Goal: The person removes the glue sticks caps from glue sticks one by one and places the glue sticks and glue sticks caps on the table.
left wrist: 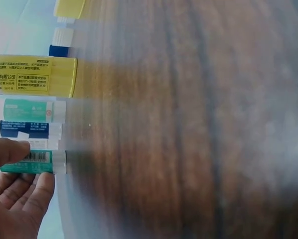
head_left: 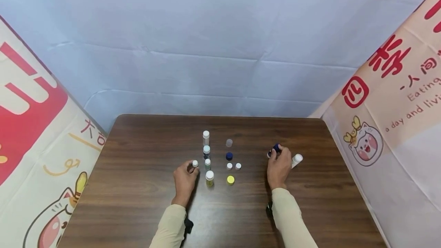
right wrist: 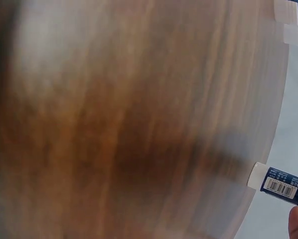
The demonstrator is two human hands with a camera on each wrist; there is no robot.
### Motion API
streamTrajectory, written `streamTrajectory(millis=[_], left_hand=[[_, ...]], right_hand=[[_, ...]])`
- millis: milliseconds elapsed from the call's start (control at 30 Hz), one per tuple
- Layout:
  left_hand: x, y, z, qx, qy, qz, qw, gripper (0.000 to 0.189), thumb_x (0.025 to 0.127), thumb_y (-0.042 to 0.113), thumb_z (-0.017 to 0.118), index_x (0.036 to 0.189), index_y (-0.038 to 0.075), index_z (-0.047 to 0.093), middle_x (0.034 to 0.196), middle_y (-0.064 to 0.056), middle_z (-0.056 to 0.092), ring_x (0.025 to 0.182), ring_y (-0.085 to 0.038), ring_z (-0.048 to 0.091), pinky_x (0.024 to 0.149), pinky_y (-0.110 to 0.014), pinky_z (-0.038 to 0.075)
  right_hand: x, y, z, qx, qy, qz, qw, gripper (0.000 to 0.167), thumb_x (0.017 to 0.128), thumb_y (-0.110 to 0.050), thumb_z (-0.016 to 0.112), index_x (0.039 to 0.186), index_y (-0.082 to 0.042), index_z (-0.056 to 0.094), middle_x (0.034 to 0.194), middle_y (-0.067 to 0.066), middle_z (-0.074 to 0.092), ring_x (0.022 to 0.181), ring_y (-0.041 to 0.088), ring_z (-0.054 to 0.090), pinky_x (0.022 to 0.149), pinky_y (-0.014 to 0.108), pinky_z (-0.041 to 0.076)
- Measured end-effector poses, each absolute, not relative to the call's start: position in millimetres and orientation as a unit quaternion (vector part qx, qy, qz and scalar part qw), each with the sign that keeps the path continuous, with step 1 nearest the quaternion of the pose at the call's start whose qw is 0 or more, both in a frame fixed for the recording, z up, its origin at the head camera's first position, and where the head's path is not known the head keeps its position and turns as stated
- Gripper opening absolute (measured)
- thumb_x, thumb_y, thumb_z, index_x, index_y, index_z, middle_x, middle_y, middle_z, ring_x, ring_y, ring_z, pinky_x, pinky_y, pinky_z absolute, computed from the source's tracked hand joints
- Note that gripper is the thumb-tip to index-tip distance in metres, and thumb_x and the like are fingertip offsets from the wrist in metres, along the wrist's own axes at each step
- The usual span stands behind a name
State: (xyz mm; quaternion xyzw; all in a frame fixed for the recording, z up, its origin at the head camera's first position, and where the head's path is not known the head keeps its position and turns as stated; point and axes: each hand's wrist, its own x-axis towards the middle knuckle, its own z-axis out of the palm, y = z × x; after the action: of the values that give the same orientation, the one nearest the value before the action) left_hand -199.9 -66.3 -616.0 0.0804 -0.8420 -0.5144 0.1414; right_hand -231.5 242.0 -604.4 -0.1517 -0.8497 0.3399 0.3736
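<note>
My left hand (head_left: 185, 179) grips a green glue stick (left wrist: 38, 162) with a white end, upright just left of a row of glue sticks. In that row stand a clear stick with a white top (head_left: 206, 137), a navy glue stick (head_left: 206, 152), another green glue stick (head_left: 208, 164) and a yellow one (head_left: 209, 179). On the right side of the table, my right hand (head_left: 280, 168) holds a navy glue stick (right wrist: 284, 186) whose white end points down in the head view. The fingers and thumb are on its upper part.
Between the hands lie a clear cap (head_left: 229, 143), a navy cap (head_left: 229, 156), two white caps (head_left: 229, 166) and a yellow cap (head_left: 230, 180). A white tube (head_left: 297, 159) is right beside my right hand. Fabric sheets (head_left: 206, 68) surround the wooden table (head_left: 144, 137).
</note>
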Motion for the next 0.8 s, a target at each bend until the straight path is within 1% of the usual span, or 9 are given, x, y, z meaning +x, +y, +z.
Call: streamTrajectory(millis=[133,233,300,367,433,500,633,800], left_hand=[[-200,-65,-616,0.077,-0.847,-0.507,0.141,0.024,0.077,-0.004,0.077,0.101,-0.003,0.072,0.093,-0.019,0.071,0.084,-0.025,0.071,0.071,-0.031,0.058],[-201,-65,-616,0.076,-0.85,-0.501,0.144,0.024,0.077,-0.004,0.077,0.1,-0.002,0.072,0.092,-0.018,0.072,0.084,-0.025,0.071,0.071,-0.031,0.058],[-201,-65,-616,0.077,-0.853,-0.496,0.144,0.024,0.076,-0.003,0.078,0.1,-0.002,0.072,0.091,-0.017,0.072,0.083,-0.024,0.071,0.071,-0.032,0.058],[-201,-65,-616,0.076,-0.855,-0.492,0.145,0.023,0.076,-0.003,0.078,0.099,-0.001,0.073,0.091,-0.016,0.072,0.083,-0.024,0.071,0.07,-0.032,0.058],[-200,-65,-616,0.075,-0.857,-0.488,0.146,0.023,0.076,-0.003,0.078,0.098,-0.001,0.073,0.09,-0.016,0.072,0.082,-0.024,0.071,0.07,-0.033,0.058],[-200,-65,-616,0.074,-0.861,-0.481,0.147,0.023,0.076,-0.002,0.079,0.098,-0.001,0.073,0.089,-0.015,0.072,0.082,-0.024,0.071,0.07,-0.033,0.058],[-198,-67,-615,0.059,-0.873,-0.461,0.149,0.028,0.074,-0.001,0.08,0.101,-0.001,0.073,0.091,-0.016,0.072,0.082,-0.026,0.07,0.071,-0.038,0.058],[-195,-70,-609,0.052,-0.881,-0.446,0.148,0.049,0.07,0.004,0.084,0.116,0.0,0.068,0.104,-0.02,0.07,0.094,-0.034,0.067,0.083,-0.046,0.054]], right_hand=[[-227,240,-601,-0.16,-0.846,0.35,0.369,0.021,0.091,-0.006,0.065,0.11,0.002,0.06,0.1,0.022,0.06,0.088,0.036,0.059,0.078,0.047,0.048],[-224,239,-597,-0.161,-0.843,0.364,0.361,0.023,0.093,-0.008,0.064,0.113,0.001,0.059,0.101,0.021,0.06,0.083,0.033,0.061,0.072,0.041,0.05],[-223,239,-594,-0.162,-0.84,0.375,0.356,0.024,0.093,-0.009,0.063,0.115,0.001,0.059,0.102,0.02,0.06,0.081,0.029,0.062,0.069,0.035,0.051],[-221,238,-591,-0.165,-0.835,0.388,0.354,0.025,0.094,-0.01,0.063,0.116,0.001,0.059,0.103,0.018,0.061,0.077,0.025,0.063,0.065,0.025,0.049],[-220,237,-587,-0.166,-0.827,0.404,0.354,0.026,0.093,-0.01,0.064,0.116,0.001,0.059,0.102,0.017,0.062,0.074,0.021,0.063,0.061,0.016,0.046],[-218,234,-583,-0.166,-0.817,0.419,0.359,0.026,0.092,-0.011,0.065,0.115,0.001,0.059,0.1,0.017,0.063,0.071,0.018,0.061,0.059,0.009,0.043],[-216,224,-573,-0.154,-0.796,0.452,0.373,0.028,0.09,-0.009,0.069,0.113,0.005,0.06,0.098,0.018,0.066,0.068,0.01,0.058,0.059,0.006,0.042],[-211,209,-560,-0.146,-0.773,0.493,0.372,0.03,0.088,-0.01,0.071,0.112,0.006,0.06,0.097,0.02,0.068,0.068,0.0,0.056,0.058,0.007,0.043]])
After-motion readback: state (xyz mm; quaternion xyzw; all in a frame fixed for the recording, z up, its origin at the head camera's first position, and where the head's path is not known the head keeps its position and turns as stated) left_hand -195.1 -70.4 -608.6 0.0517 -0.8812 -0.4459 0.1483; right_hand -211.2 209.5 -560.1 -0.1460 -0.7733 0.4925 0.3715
